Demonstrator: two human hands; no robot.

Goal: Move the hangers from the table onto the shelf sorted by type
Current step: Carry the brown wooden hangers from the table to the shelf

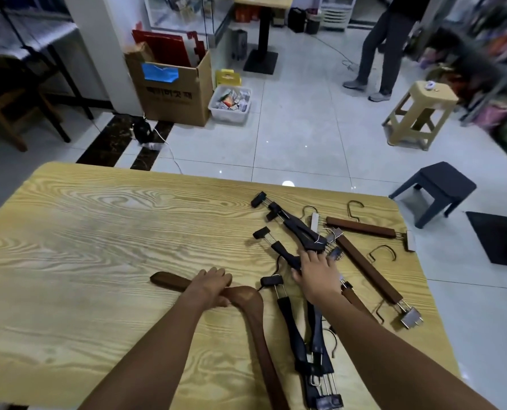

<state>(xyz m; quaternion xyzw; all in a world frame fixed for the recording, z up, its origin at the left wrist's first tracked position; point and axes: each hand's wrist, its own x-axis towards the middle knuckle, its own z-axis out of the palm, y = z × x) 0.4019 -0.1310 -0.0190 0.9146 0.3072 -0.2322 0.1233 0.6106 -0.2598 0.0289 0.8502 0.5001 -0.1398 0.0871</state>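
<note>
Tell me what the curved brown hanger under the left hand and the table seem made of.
Curved brown hanger: looks like dark-stained wood, smooth with a slight sheen. Table: pale yellow wood-grain top, bold swirling grain; whether solid wood or laminate cannot be told.

A pale wood-grain table (98,232) with rounded corners. Its 9 o'clock half is bare. At 3 o'clock lies a tangle of black clip hangers (293,232) and brown bar hangers (364,261). A brown curved coat hanger (252,315) lies toward 6 o'clock.
</note>
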